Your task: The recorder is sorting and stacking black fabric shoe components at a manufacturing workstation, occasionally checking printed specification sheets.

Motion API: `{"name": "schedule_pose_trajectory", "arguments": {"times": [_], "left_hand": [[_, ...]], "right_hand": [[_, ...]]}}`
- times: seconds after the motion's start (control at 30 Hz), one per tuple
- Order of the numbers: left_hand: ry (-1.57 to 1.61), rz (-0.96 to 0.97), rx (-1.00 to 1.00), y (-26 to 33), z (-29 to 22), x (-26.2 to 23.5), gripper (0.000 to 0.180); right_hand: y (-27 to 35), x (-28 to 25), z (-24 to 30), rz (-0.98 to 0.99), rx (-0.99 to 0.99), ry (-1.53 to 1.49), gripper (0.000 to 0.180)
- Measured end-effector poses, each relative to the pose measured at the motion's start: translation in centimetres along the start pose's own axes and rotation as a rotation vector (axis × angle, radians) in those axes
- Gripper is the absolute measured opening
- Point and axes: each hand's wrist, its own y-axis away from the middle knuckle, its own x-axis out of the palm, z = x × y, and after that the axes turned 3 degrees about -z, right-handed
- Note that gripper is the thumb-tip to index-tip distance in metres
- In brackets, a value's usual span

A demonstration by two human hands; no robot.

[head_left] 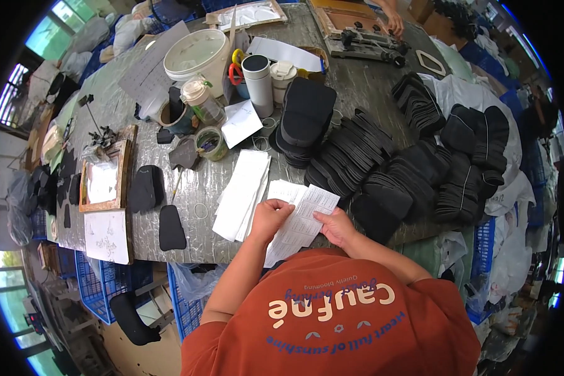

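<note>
- The left hand, at the middle of the frame, has its grip pinching the left side of some printed paper sheets between thumb and fingers.
- The right hand, just to the right of centre, has its grip closed on the right side of the same sheets, its thumb lying on top.
- The sheets, fanned and overlapping, are at the centre of the frame, over the near edge of the table and partly in front of the red-brown T-shirt.
- A slanting stack of white paper lies just left of the sheets.
- A long, leaning row of black padded pieces stands right of centre; a taller pile of black pads is above it.
- Two loose black pads, one lower and one upper, lie left of centre.
- Further left is a wooden-framed screen.
- At upper centre stand a white bucket, a white tumbler with a dark top and a clear lidded jar.
- At the upper right, a co-worker's hand is near a metal clamp bar.
- A blue plastic crate sits at the lower left, below the table.
</note>
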Motion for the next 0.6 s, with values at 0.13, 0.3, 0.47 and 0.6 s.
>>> {"name": "schedule_pose_trajectory", "arguments": {"times": [0.13,0.3,0.47,0.6], "left_hand": [[-0.051,-0.087,0.022,0.2,-0.2,0.1,0.013],[0.013,-0.315,-0.041,-1.0,1.4,-1.0,0.014],[-0.712,-0.426,0.662,-1.6,2.4,-2.1,0.021],[-0.126,-0.07,0.206,-0.5,1.1,-0.6,0.023]], "right_hand": [[0.0,0.0,0.0,0.001,-0.006,-0.032,0.032],[-0.2,0.0,-0.2,-0.083,-0.017,-0.012,0.032],[-0.1,0.0,0.2,-0.036,0.02,-0.002,0.033],[-0.2,-0.1,0.2,0.023,0.03,0.002,0.032]]}}
